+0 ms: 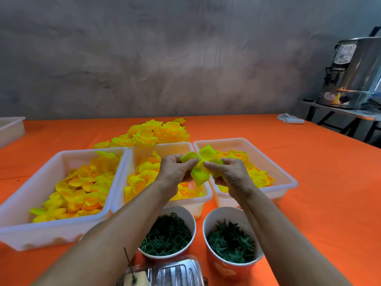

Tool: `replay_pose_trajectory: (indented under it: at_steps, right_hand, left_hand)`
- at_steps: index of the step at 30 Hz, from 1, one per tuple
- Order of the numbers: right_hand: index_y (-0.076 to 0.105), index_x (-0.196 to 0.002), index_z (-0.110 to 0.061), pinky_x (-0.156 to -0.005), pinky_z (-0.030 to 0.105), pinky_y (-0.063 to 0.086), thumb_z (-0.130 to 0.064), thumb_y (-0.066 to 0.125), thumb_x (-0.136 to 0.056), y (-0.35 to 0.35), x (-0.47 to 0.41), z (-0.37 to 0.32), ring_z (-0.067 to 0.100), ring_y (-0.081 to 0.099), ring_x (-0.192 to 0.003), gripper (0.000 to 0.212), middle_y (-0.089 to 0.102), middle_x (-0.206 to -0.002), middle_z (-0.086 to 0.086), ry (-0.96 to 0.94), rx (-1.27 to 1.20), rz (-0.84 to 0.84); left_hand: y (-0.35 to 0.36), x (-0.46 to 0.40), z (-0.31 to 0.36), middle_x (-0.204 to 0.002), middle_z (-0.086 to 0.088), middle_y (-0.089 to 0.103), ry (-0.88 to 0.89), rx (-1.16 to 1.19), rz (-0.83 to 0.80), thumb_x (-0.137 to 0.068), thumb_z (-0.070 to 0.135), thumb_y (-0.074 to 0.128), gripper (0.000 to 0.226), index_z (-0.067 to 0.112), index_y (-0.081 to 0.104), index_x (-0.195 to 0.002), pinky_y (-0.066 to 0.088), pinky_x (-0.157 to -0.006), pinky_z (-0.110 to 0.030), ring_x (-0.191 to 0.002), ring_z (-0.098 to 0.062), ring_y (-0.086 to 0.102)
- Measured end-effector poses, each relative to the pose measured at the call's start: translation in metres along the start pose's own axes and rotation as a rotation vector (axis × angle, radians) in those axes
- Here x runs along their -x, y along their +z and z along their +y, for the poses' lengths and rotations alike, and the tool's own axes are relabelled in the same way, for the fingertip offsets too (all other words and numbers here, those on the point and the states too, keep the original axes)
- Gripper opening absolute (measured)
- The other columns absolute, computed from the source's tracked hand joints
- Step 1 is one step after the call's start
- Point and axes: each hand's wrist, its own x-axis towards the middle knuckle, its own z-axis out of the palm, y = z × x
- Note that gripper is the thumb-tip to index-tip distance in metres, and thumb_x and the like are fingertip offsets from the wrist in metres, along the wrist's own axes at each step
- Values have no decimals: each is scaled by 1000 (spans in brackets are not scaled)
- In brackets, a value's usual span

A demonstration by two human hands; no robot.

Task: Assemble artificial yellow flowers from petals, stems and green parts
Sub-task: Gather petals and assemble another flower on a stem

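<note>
We are holding a yellow-green petal piece (pixel 201 165) up in the air between both hands, above the gap between the middle tray (pixel 203 195) and the right tray (pixel 288 178), not touching either. It is spreading like a flat cross of lobes, one lobe going up and away from us, one hanging down toward us, side lobes running under our fingers; its longest reach is running roughly up-down in view, and its face is tilting toward us, though we are judging that only loosely. Our left hand (pixel 175 170) is pinching the left lobe with thumb and curled fingers, our right hand (pixel 227 174) is pinching the right lobe near the centre, fingertips almost meeting at the middle. We are judging this as the petal-layering step: opening or aligning one layer before it goes on a stem. No stem is showing in either hand, so the next move is likely calling for finding the centre hole and keeping the lobes spread. Outward: the left tray (pixel 18 228) is holding loose yellow petals, finished flowers (pixel 156 133) are piling behind the trays, a cup of green rings (pixel 190 218) and a cup of green calyx parts (pixel 206 226) are sitting nearest us on the orange tabletop (pixel 319 203).
</note>
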Motion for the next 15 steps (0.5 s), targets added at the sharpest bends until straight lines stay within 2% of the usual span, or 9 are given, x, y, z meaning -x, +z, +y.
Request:
replay_pose_trajectory:
  at_steps: [4, 9, 12, 15]
  right_hand:
    - [60, -77, -13, -41, 13, 42, -14, 76, -75, -4, 5, 2, 2, 51, -40, 17, 59, -46, -9, 56, -56, 9]
    - [65, -80, -7, -46, 19, 49, -2, 65, -82, -11, 13, 1, 9, 62, -47, 5, 66, -55, 2, 164, -201, -100]
    - [60, -72, -10, -40, 19, 47, -3, 68, -81, -12, 15, 5, 7, 56, -39, 14, 61, -47, 0, 133, -124, 0]
    - [55, -65, -11, -37, 15, 36, -8, 76, -75, -12, 15, 7, 7, 43, -34, 23, 51, -45, 0, 93, -66, 61]
  left_hand:
    - [-6, 7, 2, -58, 3, 68, -78, -28, -97, -82, 14, 71, 8, 14, 66, -77, 51, -48, -19, -51, -8, 64]
    - [-8, 11, 3, -50, 4, 63, -109, -22, -70, -82, 4, 69, 13, 12, 65, -73, 49, -44, -18, -43, -8, 55]
    - [-5, 12, 2, -47, 4, 60, -129, -53, -43, -85, 7, 66, 14, 13, 64, -73, 47, -43, -18, -41, -7, 52]
    - [-3, 12, 2, -47, 2, 53, -138, -85, -26, -87, 12, 67, 21, 12, 58, -68, 41, -42, -17, -37, -8, 45]
